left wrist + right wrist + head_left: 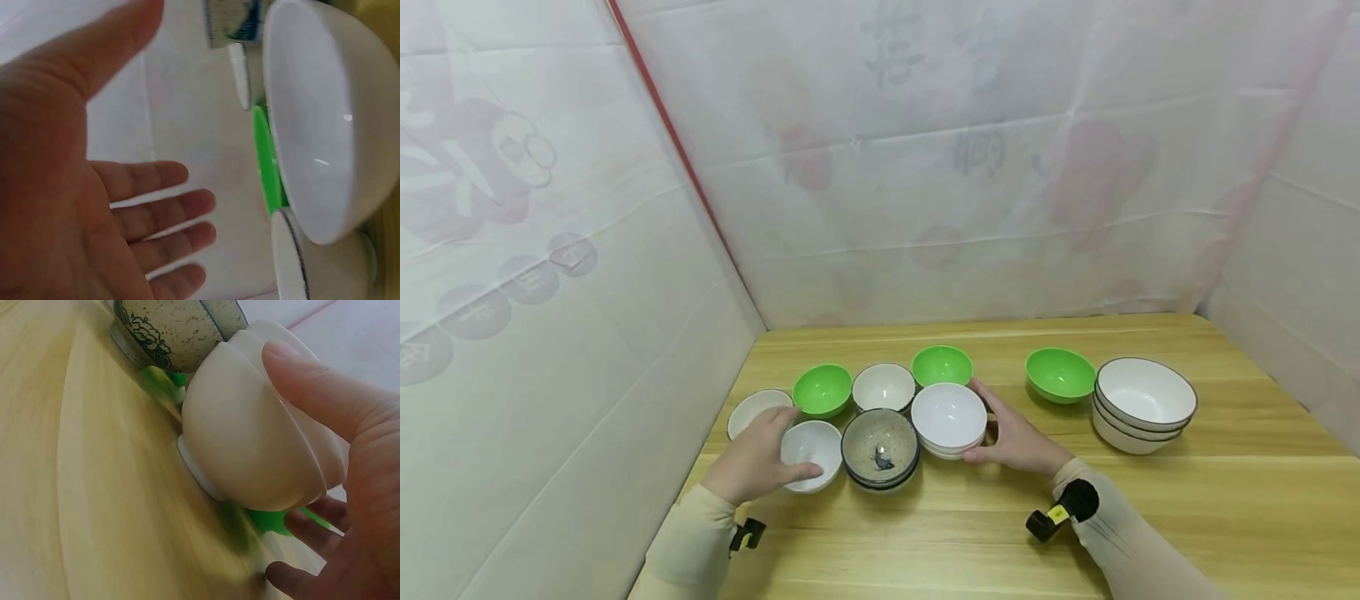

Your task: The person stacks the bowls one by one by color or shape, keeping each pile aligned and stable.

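My left hand [760, 457] is spread beside a white bowl [812, 454] at the front left of the group. The left wrist view shows its fingers fairly straight, a gap between the palm and that bowl [319, 125]. On the right, my other hand [1018, 437] is spread around the right side of a stack of white bowls [949, 417]. In the right wrist view its thumb [306, 381] lies against the stack's upper part; its fingers are loosely bent near the far side. Between the hands stands a stack of speckled, dark-rimmed bowls [880, 450].
Behind are a left green bowl [823, 390], a middle green bowl [942, 367], a cream bowl [883, 387] and a pale dish [756, 408]. Further right stand another green bowl [1060, 375] and a stack of large white bowls [1142, 404]. Printed sheets [925, 208] wall the wooden table [925, 542].
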Demonstrator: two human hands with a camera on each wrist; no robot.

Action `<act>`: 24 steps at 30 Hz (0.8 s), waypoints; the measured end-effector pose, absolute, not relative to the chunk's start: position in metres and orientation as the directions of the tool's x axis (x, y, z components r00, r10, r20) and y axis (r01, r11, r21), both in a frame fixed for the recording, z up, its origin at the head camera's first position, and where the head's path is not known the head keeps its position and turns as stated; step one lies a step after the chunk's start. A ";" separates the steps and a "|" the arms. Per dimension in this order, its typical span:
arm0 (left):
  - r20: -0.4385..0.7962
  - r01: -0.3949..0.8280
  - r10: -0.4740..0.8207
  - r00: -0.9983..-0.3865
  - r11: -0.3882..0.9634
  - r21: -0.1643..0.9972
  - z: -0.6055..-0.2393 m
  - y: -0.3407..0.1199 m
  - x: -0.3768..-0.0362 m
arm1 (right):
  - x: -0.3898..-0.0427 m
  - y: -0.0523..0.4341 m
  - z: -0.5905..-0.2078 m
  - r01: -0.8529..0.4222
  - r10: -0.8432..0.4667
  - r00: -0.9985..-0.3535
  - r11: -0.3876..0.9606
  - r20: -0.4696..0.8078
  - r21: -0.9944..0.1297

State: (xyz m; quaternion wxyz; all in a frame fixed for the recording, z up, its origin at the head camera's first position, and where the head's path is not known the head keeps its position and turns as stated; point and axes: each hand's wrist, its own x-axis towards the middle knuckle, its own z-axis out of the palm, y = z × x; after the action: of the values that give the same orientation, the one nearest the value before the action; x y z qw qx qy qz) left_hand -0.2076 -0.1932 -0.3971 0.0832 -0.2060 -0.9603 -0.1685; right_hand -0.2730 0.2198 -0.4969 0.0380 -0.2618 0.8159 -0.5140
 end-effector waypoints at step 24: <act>0.114 0.559 0.548 -0.829 0.821 0.118 -0.425 -0.193 -0.219 | -0.272 0.222 -0.494 -0.350 -0.470 -0.866 0.324 0.171 -0.879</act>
State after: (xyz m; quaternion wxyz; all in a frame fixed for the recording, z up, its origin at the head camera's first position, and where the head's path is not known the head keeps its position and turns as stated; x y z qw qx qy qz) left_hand -0.2195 -0.1925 -0.4251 0.0376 -0.2901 -0.9534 -0.0736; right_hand -0.2719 0.2216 -0.4936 0.0574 -0.2524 0.8116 -0.5237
